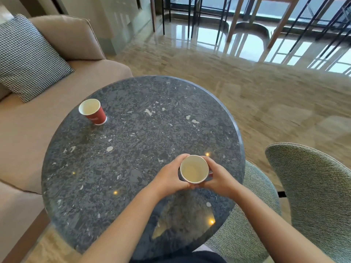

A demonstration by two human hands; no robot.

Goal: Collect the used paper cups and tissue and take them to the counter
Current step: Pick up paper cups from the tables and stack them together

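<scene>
Paper cup (194, 168) clasped at the near right of the stone worktop (133, 149).
Left hand (170, 178) and right hand (218, 179) curled round its sides; red cup (94, 112) upright and untouched at far left; tissue nowhere in view; carry to the counter likely all ahead.

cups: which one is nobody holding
The far cup, red, standing alone by the left edge of the table, near the sofa. The near cup is gripped between the left hand and right hand.
</scene>
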